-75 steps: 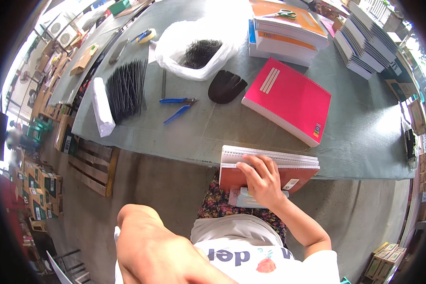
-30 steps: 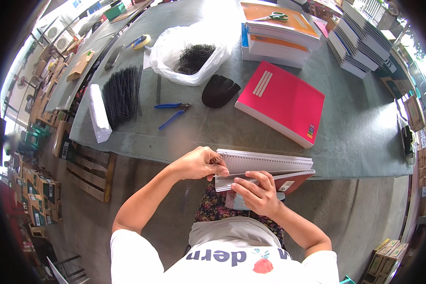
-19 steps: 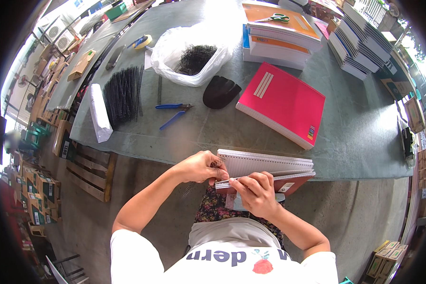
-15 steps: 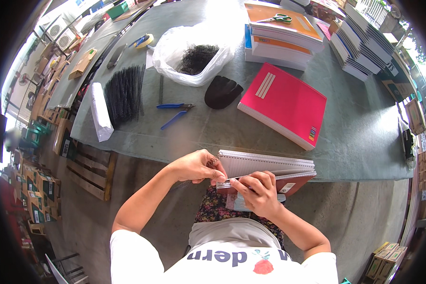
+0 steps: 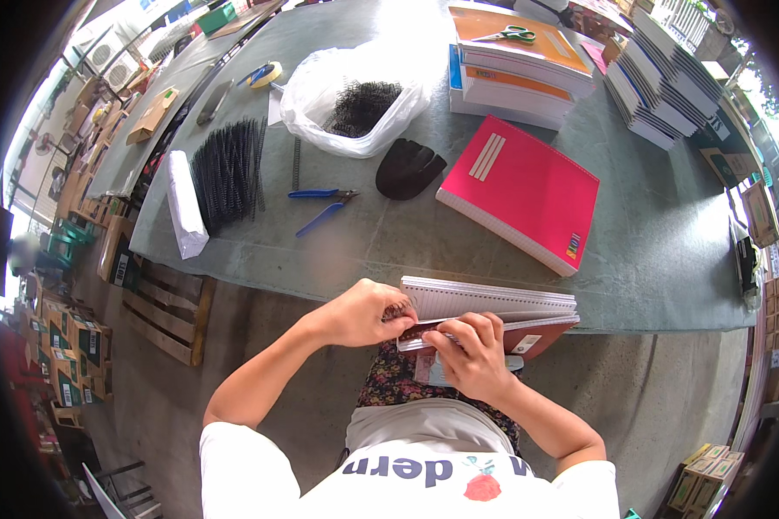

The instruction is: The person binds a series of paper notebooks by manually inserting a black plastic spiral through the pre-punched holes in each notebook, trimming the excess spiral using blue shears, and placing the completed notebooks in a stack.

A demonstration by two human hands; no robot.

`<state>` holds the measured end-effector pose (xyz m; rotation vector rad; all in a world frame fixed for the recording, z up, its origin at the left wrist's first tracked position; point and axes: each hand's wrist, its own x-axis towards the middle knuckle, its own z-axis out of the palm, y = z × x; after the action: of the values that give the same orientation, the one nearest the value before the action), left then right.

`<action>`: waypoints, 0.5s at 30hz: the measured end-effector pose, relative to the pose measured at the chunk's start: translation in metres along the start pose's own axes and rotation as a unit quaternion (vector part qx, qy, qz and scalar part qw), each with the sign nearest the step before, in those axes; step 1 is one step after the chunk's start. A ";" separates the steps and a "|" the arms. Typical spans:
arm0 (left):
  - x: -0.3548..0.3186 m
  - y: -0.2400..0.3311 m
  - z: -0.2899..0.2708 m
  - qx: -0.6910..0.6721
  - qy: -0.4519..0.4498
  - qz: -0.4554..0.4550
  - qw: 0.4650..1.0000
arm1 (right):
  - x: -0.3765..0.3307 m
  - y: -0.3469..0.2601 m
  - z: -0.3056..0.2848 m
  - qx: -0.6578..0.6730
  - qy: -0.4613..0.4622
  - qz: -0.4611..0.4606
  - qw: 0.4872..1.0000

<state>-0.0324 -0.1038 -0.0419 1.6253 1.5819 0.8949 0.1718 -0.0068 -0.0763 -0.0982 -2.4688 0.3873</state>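
A notebook [image 5: 493,304] with white pages and a red-brown cover lies at the table's near edge, over my lap. My left hand [image 5: 359,313] pinches a black spiral coil [image 5: 398,310] at the notebook's left edge. My right hand [image 5: 469,353] grips the notebook's lower pages and cover from below, fingers curled over the edge.
On the grey table [image 5: 658,259]: a red notebook [image 5: 519,192], blue pliers [image 5: 320,206], a black glove [image 5: 407,167], a bunch of black coils [image 5: 229,169], a white roll [image 5: 184,214], a plastic bag of coils [image 5: 355,99], stacked notebooks [image 5: 519,60] with scissors [image 5: 509,35]. A wooden pallet [image 5: 160,316] is at the left.
My left hand came up from my lap to the notebook's left edge and now holds a coil there. The right hand shifted slightly along the notebook.
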 end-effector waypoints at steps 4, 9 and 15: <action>0.000 -0.002 0.008 0.018 -0.003 -0.122 0.992 | 0.011 -0.012 -0.007 -0.004 -0.022 0.013 1.000; -0.013 -0.002 0.004 0.167 0.234 0.013 0.958 | 0.031 -0.002 -0.012 0.048 -0.135 0.079 0.987; -0.049 0.027 0.039 0.060 0.079 -0.271 0.957 | 0.055 0.005 0.003 -0.003 -0.290 0.114 0.950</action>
<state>0.0137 -0.1534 -0.0397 1.1137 2.0864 0.6484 0.1259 0.0061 -0.0488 -0.3137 -3.0520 0.5718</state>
